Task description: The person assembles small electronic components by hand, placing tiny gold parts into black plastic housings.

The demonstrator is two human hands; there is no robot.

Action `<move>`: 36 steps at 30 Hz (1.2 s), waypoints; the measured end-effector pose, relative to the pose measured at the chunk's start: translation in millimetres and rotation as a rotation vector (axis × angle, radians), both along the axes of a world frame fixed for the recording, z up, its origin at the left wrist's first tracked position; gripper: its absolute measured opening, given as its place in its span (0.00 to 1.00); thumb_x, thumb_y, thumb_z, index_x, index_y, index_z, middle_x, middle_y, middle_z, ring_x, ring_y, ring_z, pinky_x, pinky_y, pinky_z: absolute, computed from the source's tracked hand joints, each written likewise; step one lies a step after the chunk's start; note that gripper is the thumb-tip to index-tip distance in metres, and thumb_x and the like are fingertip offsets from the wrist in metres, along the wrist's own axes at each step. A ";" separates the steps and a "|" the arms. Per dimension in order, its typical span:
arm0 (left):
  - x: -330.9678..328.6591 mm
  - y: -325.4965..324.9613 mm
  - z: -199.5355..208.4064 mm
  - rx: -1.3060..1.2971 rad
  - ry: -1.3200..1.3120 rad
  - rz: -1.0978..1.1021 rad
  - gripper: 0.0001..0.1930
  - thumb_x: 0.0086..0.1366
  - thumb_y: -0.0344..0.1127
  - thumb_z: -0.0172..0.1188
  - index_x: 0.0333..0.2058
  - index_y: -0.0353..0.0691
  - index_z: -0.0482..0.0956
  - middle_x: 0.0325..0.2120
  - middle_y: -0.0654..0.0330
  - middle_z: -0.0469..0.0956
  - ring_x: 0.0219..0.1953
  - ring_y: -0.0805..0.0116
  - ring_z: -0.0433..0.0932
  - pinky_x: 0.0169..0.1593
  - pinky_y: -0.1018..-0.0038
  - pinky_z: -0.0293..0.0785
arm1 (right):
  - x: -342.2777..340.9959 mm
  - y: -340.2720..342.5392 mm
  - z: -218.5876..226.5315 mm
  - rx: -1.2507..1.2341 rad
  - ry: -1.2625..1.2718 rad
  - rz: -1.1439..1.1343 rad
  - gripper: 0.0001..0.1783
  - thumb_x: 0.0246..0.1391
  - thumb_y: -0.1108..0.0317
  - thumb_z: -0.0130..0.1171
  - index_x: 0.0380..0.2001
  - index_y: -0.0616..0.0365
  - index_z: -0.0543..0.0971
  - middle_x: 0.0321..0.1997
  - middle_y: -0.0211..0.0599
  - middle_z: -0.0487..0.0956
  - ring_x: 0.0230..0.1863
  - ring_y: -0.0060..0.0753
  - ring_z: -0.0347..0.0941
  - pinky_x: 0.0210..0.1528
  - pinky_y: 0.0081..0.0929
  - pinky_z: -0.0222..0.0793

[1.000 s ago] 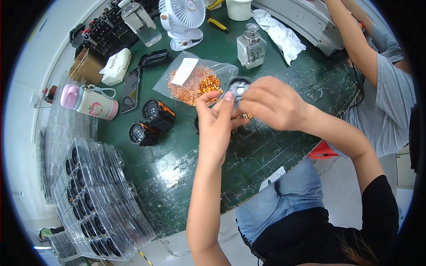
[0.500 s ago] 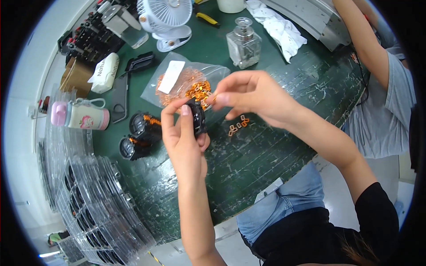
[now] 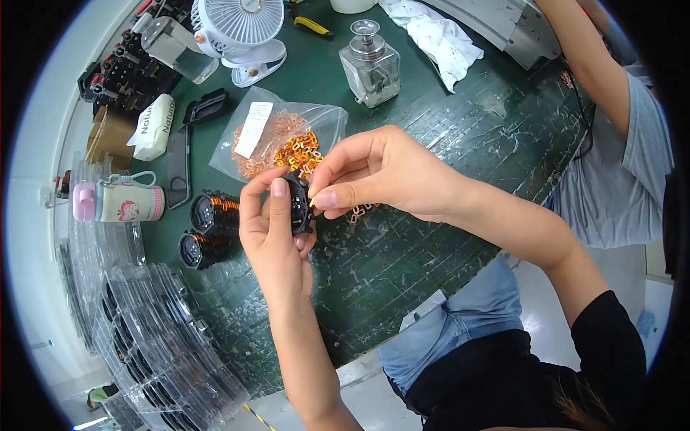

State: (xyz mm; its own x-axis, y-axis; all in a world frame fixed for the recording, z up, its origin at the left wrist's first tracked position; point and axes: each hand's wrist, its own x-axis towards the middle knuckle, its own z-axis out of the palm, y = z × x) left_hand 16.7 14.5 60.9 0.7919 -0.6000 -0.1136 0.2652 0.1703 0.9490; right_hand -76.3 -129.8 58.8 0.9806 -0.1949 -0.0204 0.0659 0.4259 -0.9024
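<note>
My left hand [image 3: 267, 233] holds a black round plastic part [image 3: 300, 205] on edge between thumb and fingers. Against the right side of that part, my right hand [image 3: 384, 176] pinches a small copper-coloured link [image 3: 313, 202], mostly covered by the fingertips. Just beyond the hands lies a clear plastic bag [image 3: 329, 121] with copper-coloured links [image 3: 296, 152] in and at its mouth. A few loose links [image 3: 361, 212] show below my right hand, partly hidden by it. To the left stand two stacks of similar black parts [image 3: 214, 213] with copper-coloured pieces around their sides.
On the green table [image 3: 424, 244] stand a glass pump bottle [image 3: 370, 68], a white fan [image 3: 241, 29] and a pink-lidded cup [image 3: 129, 200]. A white cloth [image 3: 435, 43] lies far right. Clear trays [image 3: 162, 337] are stacked lower left. Another person's arm [image 3: 582, 57] reaches in at right.
My right hand has brought the link leftward from beside the bag onto the edge of the black part. The whole view has shifted slightly, and the loose links are now partly covered.
</note>
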 end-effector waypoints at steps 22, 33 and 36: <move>-3.3 5.2 5.2 0.009 -0.134 0.039 0.09 0.67 0.37 0.56 0.43 0.41 0.73 0.26 0.67 0.77 0.18 0.89 0.65 0.15 0.89 0.51 | 1.7 4.7 -2.8 -0.229 -0.158 -0.073 0.05 0.49 0.76 0.66 0.30 0.64 0.79 0.32 0.35 0.81 0.37 0.22 0.78 0.44 0.20 0.75; -2.4 6.7 5.2 0.042 -0.234 0.050 0.09 0.67 0.36 0.57 0.43 0.41 0.74 0.25 0.68 0.77 0.19 0.89 0.65 0.17 0.89 0.52 | 2.3 4.7 -4.2 -0.230 -0.154 -0.062 0.09 0.48 0.77 0.66 0.30 0.61 0.75 0.34 0.34 0.79 0.37 0.22 0.78 0.44 0.20 0.74; -1.5 6.7 3.7 0.039 -0.263 0.045 0.09 0.67 0.36 0.57 0.43 0.41 0.74 0.25 0.68 0.77 0.19 0.89 0.65 0.17 0.89 0.52 | 1.2 3.9 -1.7 -0.200 -0.134 -0.033 0.13 0.48 0.79 0.66 0.33 0.59 0.71 0.36 0.35 0.77 0.38 0.22 0.78 0.42 0.19 0.75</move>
State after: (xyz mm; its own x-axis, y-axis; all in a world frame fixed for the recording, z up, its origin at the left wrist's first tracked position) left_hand 15.2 21.1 64.5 0.8231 -0.5627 0.0772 0.0013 0.1379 0.9904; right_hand -75.1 -125.9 57.1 0.9649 -0.2140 0.1521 0.2020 0.2352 -0.9507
